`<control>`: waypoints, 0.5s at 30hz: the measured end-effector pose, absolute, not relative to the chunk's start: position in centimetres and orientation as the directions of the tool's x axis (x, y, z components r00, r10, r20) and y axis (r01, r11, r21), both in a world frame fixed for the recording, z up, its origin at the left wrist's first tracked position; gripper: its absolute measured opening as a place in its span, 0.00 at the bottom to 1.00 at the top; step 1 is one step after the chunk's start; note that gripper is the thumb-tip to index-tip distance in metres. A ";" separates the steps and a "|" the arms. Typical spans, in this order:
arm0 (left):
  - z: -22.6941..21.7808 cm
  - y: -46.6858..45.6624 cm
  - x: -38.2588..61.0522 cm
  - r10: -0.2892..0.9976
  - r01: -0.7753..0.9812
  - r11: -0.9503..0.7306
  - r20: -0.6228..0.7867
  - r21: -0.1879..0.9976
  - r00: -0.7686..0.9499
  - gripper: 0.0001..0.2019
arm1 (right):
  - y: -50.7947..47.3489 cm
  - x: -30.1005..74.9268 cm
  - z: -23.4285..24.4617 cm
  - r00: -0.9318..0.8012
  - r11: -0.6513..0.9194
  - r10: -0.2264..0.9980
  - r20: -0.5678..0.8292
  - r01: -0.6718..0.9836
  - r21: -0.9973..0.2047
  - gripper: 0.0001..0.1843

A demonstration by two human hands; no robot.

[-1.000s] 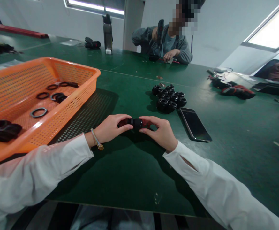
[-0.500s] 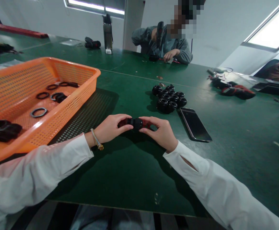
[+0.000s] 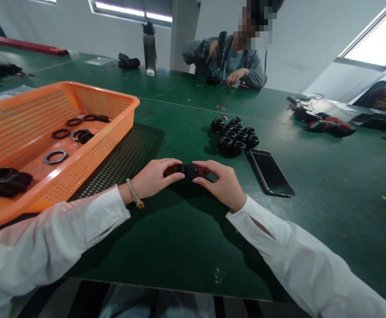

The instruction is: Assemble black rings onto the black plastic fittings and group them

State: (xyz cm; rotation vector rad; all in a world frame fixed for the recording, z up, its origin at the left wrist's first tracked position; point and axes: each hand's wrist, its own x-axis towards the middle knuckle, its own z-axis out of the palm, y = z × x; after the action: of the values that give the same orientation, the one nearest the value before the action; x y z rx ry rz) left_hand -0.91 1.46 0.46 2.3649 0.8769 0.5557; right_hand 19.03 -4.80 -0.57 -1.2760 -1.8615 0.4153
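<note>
My left hand (image 3: 156,177) and my right hand (image 3: 219,182) meet low over the green table, pinching a small black cable gland (image 3: 190,170) between thumbs and fingers. The left fingers grip its left end, the right fingers its right end. The piece lies sideways, and both its ends are hidden by fingertips. Beyond my right hand stands a tight cluster of several similar round black fittings (image 3: 235,134). Left of my left hand, an orange perforated basket (image 3: 105,152) contains black rings (image 3: 61,134), a grey metal hex nut (image 3: 55,157) and black fittings (image 3: 9,182).
A phone (image 3: 270,173) lies right of my right hand. Across the table (image 3: 179,247), a co-worker (image 3: 226,57) holds a power drill (image 3: 221,48). A red and black tool (image 3: 332,126) lies at the right, and a bottle (image 3: 149,53) stands at the back.
The view shifts very slightly. My hands keep the same grip on the cable gland, and no other clear movement shows.
</note>
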 end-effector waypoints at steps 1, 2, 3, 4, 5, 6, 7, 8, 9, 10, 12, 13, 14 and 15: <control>0.5 1.5 -0.9 0.691 0.462 -0.632 0.181 0.622 0.700 0.19 | -4.8 19.0 -0.6 -0.142 0.428 0.888 0.438 0.605 -0.671 0.18; 0.5 1.4 -0.9 0.693 0.464 -0.627 0.178 0.626 0.698 0.19 | -4.9 19.0 -0.5 -0.140 0.429 0.888 0.438 0.598 -0.677 0.18; 0.5 1.4 -0.9 0.696 0.464 -0.623 0.175 0.629 0.697 0.19 | -4.9 19.0 -0.5 -0.142 0.433 0.886 0.441 0.594 -0.678 0.17; 0.6 1.4 -0.9 0.697 0.464 -0.620 0.171 0.633 0.697 0.19 | -4.9 18.9 -0.4 -0.149 0.439 0.883 0.444 0.596 -0.673 0.16; 0.6 1.4 -0.9 0.697 0.464 -0.618 0.170 0.635 0.696 0.19 | -5.0 18.9 -0.4 -0.157 0.444 0.881 0.447 0.602 -0.664 0.15; 0.6 1.4 -0.9 0.697 0.464 -0.618 0.169 0.635 0.697 0.19 | -5.0 18.9 -0.3 -0.162 0.447 0.879 0.449 0.609 -0.655 0.14; 0.6 1.4 -0.9 0.697 0.465 -0.619 0.169 0.634 0.697 0.19 | -5.0 18.9 -0.3 -0.164 0.448 0.878 0.450 0.615 -0.649 0.14; 0.6 1.3 -0.8 0.696 0.466 -0.620 0.169 0.631 0.697 0.19 | -5.0 18.9 -0.3 -0.163 0.446 0.878 0.450 0.619 -0.646 0.14; 0.6 1.3 -0.8 0.696 0.468 -0.622 0.169 0.627 0.698 0.19 | -5.0 18.9 -0.3 -0.162 0.444 0.879 0.449 0.623 -0.644 0.14; 0.6 1.3 -0.8 0.696 0.470 -0.624 0.171 0.625 0.697 0.19 | -5.0 18.9 -0.3 -0.161 0.443 0.879 0.448 0.626 -0.642 0.14; 0.5 1.3 -0.9 0.695 0.469 -0.627 0.174 0.622 0.698 0.19 | -5.0 18.9 -0.4 -0.161 0.439 0.881 0.445 0.630 -0.641 0.14; 0.5 1.3 -0.9 0.694 0.468 -0.629 0.178 0.621 0.698 0.19 | -4.9 19.0 -0.4 -0.161 0.438 0.882 0.444 0.631 -0.640 0.15; 0.5 1.4 -0.9 0.693 0.466 -0.631 0.181 0.620 0.698 0.19 | -4.9 19.0 -0.4 -0.161 0.436 0.883 0.442 0.632 -0.641 0.15; 0.4 1.4 -0.9 0.692 0.464 -0.634 0.185 0.619 0.698 0.19 | -4.9 19.0 -0.4 -0.160 0.434 0.883 0.440 0.633 -0.641 0.15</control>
State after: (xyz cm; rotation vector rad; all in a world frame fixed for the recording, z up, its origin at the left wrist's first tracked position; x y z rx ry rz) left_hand -0.93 1.37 0.42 2.3655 0.8831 0.5586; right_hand 18.98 -4.93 -0.44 -1.2853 -1.8844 0.3942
